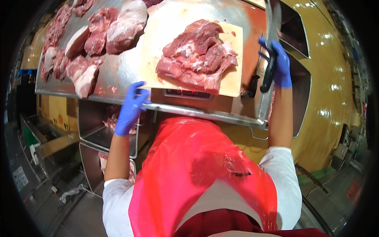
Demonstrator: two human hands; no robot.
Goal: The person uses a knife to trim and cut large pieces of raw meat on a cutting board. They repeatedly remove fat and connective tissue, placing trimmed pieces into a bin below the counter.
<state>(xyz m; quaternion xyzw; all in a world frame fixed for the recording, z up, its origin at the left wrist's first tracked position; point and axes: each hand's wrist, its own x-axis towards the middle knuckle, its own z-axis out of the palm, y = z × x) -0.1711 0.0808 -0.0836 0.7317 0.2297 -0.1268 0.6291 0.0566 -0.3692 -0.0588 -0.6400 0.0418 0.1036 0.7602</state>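
Observation:
My right hand point(281, 65), in a blue glove, holds a knife point(269, 71) by its black handle at the table's right side. Its broad blade points away from me, and my fingers show loosely past the handle. A large boned-out cut of raw meat point(197, 55) lies on the cream cutting board point(152, 67) in front of me. My left hand point(130, 110), also gloved in blue, is by the table's front edge, left of the board. Its fingers are apart and nothing is in them. Beside the right hand, a second black-handled tool point(252, 85) with a thin shaft lies on the table.
Several raw meat pieces point(126, 27) are spread over the left of the metal table point(118, 81). A scale display point(188, 94) shows under the board's near edge. Metal bins point(94, 132) holding meat stand below on the left, and more bins point(302, 98) stand along the right.

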